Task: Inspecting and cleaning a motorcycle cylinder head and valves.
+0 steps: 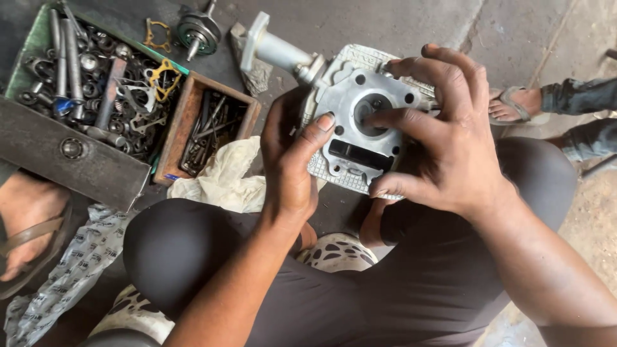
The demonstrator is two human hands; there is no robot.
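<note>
A silver finned engine cylinder head with a round combustion recess and a tube-like port at its upper left is held above the floor in front of my knees. My left hand grips its left side, thumb lying on the flat face. My right hand wraps its right side, with one finger reaching into the round recess.
A metal tray full of bolts, sockets and gaskets sits at the upper left, beside a wooden box of small tools. A crankshaft part lies behind it. A pale rag lies by my knee. Other people's sandalled feet show at the right and left edges.
</note>
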